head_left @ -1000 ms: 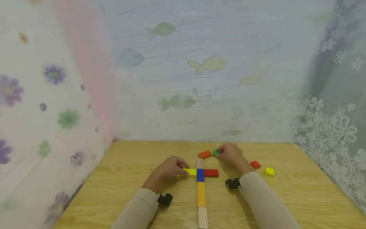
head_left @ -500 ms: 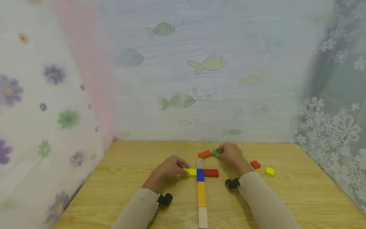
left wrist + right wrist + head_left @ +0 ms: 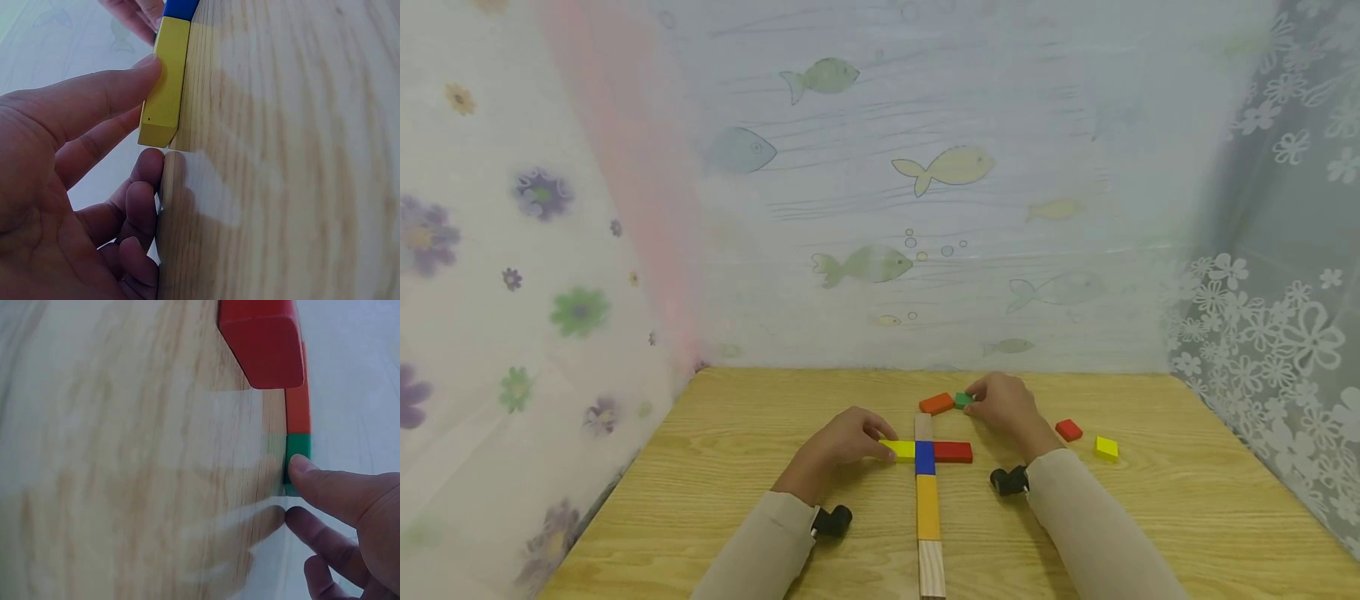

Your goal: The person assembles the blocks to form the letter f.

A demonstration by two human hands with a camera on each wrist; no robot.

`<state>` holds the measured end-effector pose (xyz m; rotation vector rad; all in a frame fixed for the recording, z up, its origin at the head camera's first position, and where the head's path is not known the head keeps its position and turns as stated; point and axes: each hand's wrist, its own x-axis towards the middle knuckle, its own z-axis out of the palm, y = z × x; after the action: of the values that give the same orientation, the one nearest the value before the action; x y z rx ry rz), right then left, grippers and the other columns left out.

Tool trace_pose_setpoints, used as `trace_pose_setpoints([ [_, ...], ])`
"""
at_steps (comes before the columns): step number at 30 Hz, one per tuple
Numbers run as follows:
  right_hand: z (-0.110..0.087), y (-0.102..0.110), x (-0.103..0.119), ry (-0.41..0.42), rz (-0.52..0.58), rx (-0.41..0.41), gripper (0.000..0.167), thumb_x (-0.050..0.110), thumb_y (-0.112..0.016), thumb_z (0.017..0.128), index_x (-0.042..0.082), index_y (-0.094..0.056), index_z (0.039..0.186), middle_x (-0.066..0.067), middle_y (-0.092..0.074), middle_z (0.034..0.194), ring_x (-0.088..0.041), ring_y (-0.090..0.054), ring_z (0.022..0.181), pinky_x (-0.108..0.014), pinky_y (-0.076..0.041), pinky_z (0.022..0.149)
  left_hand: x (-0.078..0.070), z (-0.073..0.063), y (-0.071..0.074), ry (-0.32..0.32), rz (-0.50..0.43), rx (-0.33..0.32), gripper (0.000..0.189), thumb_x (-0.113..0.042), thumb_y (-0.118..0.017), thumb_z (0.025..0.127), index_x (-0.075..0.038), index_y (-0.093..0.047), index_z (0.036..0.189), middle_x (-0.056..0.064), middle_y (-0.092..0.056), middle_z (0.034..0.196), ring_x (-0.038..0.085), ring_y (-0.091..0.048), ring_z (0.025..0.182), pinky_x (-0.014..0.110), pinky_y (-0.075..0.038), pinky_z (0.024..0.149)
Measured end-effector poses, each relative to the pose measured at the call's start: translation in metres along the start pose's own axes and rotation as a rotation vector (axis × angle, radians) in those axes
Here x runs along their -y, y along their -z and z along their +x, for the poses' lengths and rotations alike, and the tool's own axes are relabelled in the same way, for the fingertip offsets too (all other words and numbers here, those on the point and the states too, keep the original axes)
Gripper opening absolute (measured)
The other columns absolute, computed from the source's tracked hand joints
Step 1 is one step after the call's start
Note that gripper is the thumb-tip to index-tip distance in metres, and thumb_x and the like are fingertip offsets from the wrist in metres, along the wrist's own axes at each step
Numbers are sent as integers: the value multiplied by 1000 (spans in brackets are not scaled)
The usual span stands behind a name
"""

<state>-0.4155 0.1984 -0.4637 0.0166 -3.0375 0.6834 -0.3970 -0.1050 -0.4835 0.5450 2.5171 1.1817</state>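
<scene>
My left hand (image 3: pixel 850 437) pinches a yellow block (image 3: pixel 165 75) between thumb and forefinger; its other fingers rest curled on the table. That block lies flat, its far end against a blue block (image 3: pixel 925 458). A red block (image 3: pixel 953 452) extends from the blue one's other side. Farther back, my right hand (image 3: pixel 1006 406) holds a small green block (image 3: pixel 299 447) by its right end, the thumb on its near face. The forefinger is mostly hidden behind it. An orange block (image 3: pixel 936 404) touches the green block's left end and lies at a slight slant.
A plain wood block (image 3: pixel 923 427) lies behind the blue one. In front run an amber block (image 3: pixel 928 508) and another plain wood block (image 3: pixel 931 569). Off to the right lie a small red block (image 3: pixel 1069 430) and a small yellow block (image 3: pixel 1106 448). Printed curtains surround the wooden table (image 3: pixel 737 500).
The green block has shifted very slightly left against the orange block, with my right fingers on it. My left hand and the yellow block stay where they were.
</scene>
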Motion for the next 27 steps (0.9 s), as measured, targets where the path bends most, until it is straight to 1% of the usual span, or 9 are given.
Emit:
trace_pose_setpoints([
  [8, 0, 0, -1, 20, -4, 6, 30, 26, -80, 90, 18, -79, 119, -6, -77, 110, -30, -68, 104, -57, -51, 91, 0, 0, 0, 1, 1, 3, 23, -22, -89, 82, -21, -81, 103, 3, -69, 111, 23, -61, 104, 41, -55, 87],
  [13, 1, 0, -2, 2, 11, 3, 31, 28, -80, 90, 17, -79, 120, -7, -77, 113, -31, -68, 108, -57, -49, 94, 1, 0, 0, -7, -4, 6, 22, -23, -89, 82, -22, -82, 104, 3, -69, 114, 23, -61, 107, 42, -55, 89],
  [18, 1, 2, -2, -11, 27, -1, 32, 27, -80, 90, 15, -78, 120, -8, -77, 112, -33, -68, 108, -58, -49, 94, 1, 1, -1, -16, 0, 8, 22, -23, -89, 82, -22, -82, 103, 3, -70, 113, 23, -62, 106, 42, -56, 88],
  [23, 2, 1, -2, -6, 19, -6, 31, 28, -80, 90, 16, -79, 119, -8, -77, 111, -32, -68, 107, -56, -51, 92, 1, 1, 0, -18, 6, 0, 22, -23, -89, 82, -22, -82, 103, 2, -70, 112, 22, -62, 106, 41, -56, 88],
  [27, 2, 0, -1, -8, 19, -12, 32, 28, -80, 91, 17, -78, 121, -9, -77, 113, -34, -68, 109, -58, -49, 93, 1, 1, 0, -14, 7, -5, 23, -22, -89, 81, -21, -82, 103, 3, -70, 112, 22, -62, 106, 42, -56, 87],
])
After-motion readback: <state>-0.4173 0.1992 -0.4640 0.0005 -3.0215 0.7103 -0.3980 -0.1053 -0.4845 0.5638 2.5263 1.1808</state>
